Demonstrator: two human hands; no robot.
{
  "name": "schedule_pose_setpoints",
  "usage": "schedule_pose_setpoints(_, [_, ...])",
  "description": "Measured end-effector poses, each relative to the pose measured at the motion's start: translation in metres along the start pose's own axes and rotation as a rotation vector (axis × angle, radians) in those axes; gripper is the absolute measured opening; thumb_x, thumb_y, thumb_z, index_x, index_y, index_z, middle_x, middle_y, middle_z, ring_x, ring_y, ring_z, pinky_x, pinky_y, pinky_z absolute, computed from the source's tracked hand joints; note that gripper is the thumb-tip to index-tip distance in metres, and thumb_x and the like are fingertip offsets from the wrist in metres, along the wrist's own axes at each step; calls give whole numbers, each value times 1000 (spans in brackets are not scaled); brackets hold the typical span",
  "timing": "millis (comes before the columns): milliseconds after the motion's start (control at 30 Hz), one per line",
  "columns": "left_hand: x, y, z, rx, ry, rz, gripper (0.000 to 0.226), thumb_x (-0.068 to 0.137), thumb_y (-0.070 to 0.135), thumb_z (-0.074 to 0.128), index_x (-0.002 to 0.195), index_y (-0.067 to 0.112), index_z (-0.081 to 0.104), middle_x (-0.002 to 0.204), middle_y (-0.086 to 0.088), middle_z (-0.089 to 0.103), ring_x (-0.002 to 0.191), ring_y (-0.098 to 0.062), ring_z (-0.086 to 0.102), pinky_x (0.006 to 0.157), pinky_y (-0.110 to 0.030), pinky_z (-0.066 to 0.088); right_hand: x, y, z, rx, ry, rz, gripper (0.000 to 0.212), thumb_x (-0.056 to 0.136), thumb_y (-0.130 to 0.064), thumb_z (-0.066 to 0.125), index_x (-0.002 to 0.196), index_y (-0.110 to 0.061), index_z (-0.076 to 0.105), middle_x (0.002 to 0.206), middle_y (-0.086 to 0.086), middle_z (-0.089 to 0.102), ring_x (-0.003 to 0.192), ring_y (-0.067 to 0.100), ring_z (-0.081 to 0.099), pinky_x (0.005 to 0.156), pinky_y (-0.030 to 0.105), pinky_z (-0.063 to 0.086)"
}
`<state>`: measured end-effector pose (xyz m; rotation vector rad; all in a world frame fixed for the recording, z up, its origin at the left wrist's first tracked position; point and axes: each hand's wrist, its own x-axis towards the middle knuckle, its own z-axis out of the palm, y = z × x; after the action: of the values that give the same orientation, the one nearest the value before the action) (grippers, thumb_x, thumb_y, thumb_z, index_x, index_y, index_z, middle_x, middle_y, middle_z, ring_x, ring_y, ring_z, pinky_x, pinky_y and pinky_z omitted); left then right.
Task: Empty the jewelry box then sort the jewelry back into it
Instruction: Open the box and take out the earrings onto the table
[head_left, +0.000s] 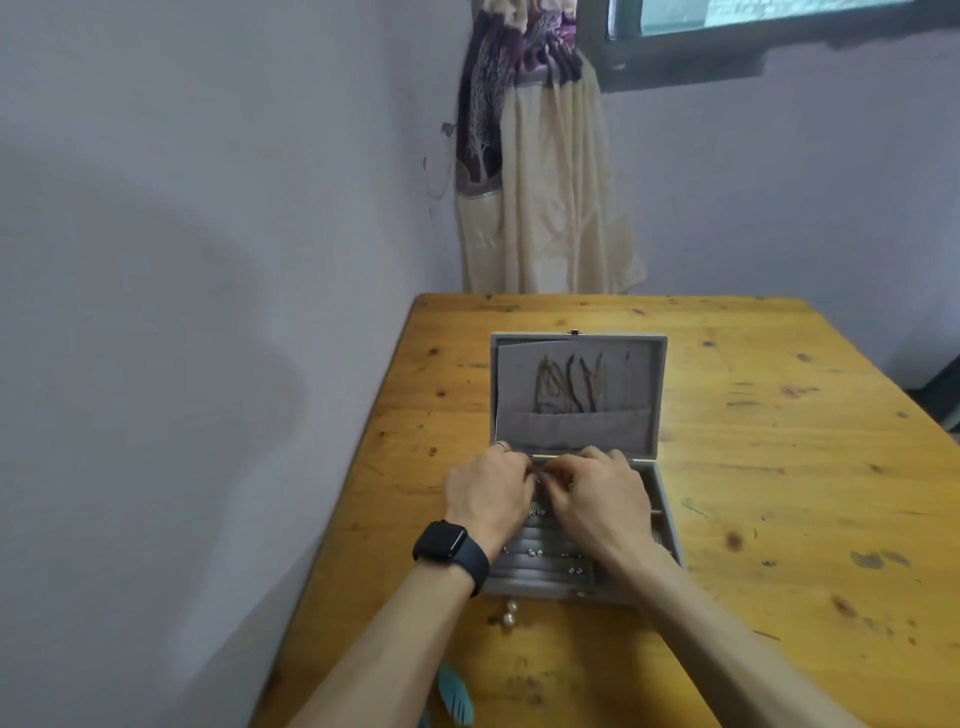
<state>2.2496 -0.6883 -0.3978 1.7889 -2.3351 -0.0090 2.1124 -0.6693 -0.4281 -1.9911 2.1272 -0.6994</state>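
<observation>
Over jewelry box (519, 374) | L hand (488, 491) & R hand (597, 493): fingers curled, tips meeting | grip can't tell

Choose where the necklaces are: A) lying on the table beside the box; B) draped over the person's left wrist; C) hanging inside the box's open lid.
C: the necklaces hang against the grey lining of the open lid of the jewelry box, lower ends tucked into its pocket.
</observation>
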Motion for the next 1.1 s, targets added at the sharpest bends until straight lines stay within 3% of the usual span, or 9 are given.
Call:
schedule_pose_setpoints(333, [6, -2, 11, -9, 10, -16, 26, 98, 40, 51, 110, 30, 72, 109, 5, 63, 98, -23, 66, 71, -32, 51, 8, 8, 4, -17, -33, -110, 25, 96, -42, 54, 114, -42, 73, 106, -6, 68, 98, 24, 51, 77, 37, 42])
schedule_pose_setpoints(500, [6, 0, 9, -7, 7, -26, 26, 98, 40, 51, 110, 27, 70, 110, 3, 65, 96, -25, 66, 71, -34, 52, 8, 9, 6, -37, -22, -159, 25, 97, -40, 53, 112, -35, 73, 106, -4, 68, 99, 24, 51, 77, 39, 43])
schedule_pose_setpoints(667, [-12, -7, -2, -386, 58, -140, 19, 93, 43, 60, 101, 34, 75, 99, 15, 72, 90, -6, 66, 71, -27, 57, -5, 10, -4, 98, 53, -138, 18, 96, -40, 59, 103, -33, 74, 100, -7, 71, 92, 19, 53, 74, 39, 48])
schedule_pose_setpoints(800, [-45, -13, -14, -668, 84, -134, 14, 90, 43, 67, 96, 34, 76, 88, 23, 70, 87, 9, 62, 75, -16, 53, -40, 14, -23, 314, 145, -130, 12, 94, -32, 67, 101, -29, 75, 93, -15, 73, 85, 13, 56, 73, 33, 50])
schedule_pose_setpoints(967, [-96, -15, -20, -735, 15, -103, 12, 87, 44, 70, 92, 36, 77, 84, 26, 71, 86, 14, 62, 69, -7, 49, -96, 20, -39, 444, 187, -145, 13, 88, -22, 75, 99, -29, 77, 85, -31, 63, 83, 2, 62, 73, 11, 46])
schedule_pose_setpoints(1100, [-135, -13, -9, -716, -39, -116, 12, 85, 44, 72, 90, 35, 78, 83, 27, 72, 83, 13, 64, 73, -13, 52, -137, 30, -32, 448, 149, -153, 15, 85, -21, 79, 98, -27, 78, 87, -21, 71, 82, 4, 64, 74, 19, 51])
